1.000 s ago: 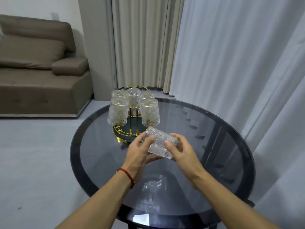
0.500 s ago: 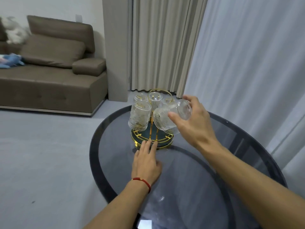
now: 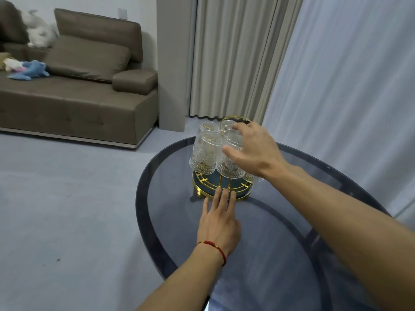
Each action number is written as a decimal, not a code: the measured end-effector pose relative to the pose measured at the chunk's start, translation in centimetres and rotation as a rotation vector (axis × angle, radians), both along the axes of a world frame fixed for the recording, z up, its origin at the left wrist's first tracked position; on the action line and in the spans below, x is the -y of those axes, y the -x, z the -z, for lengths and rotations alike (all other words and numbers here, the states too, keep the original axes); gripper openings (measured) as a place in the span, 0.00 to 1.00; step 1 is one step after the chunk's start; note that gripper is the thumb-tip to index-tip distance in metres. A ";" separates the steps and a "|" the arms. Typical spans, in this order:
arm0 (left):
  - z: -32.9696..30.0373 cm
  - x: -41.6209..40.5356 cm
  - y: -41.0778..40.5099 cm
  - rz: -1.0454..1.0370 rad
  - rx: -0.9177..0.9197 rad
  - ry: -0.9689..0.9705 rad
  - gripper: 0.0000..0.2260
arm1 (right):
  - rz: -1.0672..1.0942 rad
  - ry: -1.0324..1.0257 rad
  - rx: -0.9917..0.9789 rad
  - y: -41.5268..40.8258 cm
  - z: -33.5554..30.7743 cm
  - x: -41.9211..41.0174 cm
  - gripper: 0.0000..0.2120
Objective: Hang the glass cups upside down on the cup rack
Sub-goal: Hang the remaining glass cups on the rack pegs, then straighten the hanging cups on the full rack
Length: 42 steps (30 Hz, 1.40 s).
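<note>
A: Hands? Right hand [image 3: 253, 151] wraps thumb and fingers round a glass cup [image 3: 231, 158], upside down on the gold cup rack [image 3: 222, 187].
B: Left hand [image 3: 219, 223]?
A: Flat, fingers spread on the glass table [image 3: 170, 221], fingertips touching the rack base (red bracelet [image 3: 213, 246] on wrist).
B: Other cups [image 3: 205, 151]?
A: Hanging inverted, rack's far side.

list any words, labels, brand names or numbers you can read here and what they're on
None: no readable text shows anywhere.
The glass cups carry only pressed patterns, no lettering.
The gold rack, table and sofa are unmarked.
</note>
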State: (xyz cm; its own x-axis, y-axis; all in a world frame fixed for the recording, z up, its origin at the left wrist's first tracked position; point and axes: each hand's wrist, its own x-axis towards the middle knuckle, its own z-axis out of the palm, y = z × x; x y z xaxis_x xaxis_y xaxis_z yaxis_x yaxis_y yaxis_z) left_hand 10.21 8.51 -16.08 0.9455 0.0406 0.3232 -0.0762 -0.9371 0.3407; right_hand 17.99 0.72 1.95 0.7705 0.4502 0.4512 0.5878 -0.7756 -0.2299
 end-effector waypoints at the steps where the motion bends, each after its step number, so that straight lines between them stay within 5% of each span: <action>1: 0.0 0.0 0.0 0.003 0.003 0.004 0.32 | -0.004 0.037 0.010 -0.3 0.3 -0.1 0.32; 13: -0.1 -0.1 0.0 -0.012 0.004 -0.010 0.32 | -0.033 0.153 0.030 -2.3 3.3 0.4 0.33; 21: -0.1 0.0 0.0 -0.026 -0.031 -0.039 0.32 | 0.070 -0.518 -0.033 -2.7 4.2 6.2 0.16; 27: -0.3 0.1 -0.1 -0.031 -0.047 -0.039 0.32 | 0.002 -0.676 -0.409 -4.0 3.4 7.2 0.28; 42: -0.4 0.0 -0.1 -0.037 -0.066 -0.032 0.31 | -0.044 -0.556 -0.315 -4.5 2.8 7.9 0.27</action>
State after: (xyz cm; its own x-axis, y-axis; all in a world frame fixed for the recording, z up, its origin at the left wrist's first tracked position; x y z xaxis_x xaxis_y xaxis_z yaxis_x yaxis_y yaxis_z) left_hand 10.29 8.52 -15.72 0.9627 0.0667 0.2622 -0.0198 -0.9493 0.3139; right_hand 22.44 -7.16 -0.85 0.8907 0.2480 0.3811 0.4546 -0.4673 -0.7583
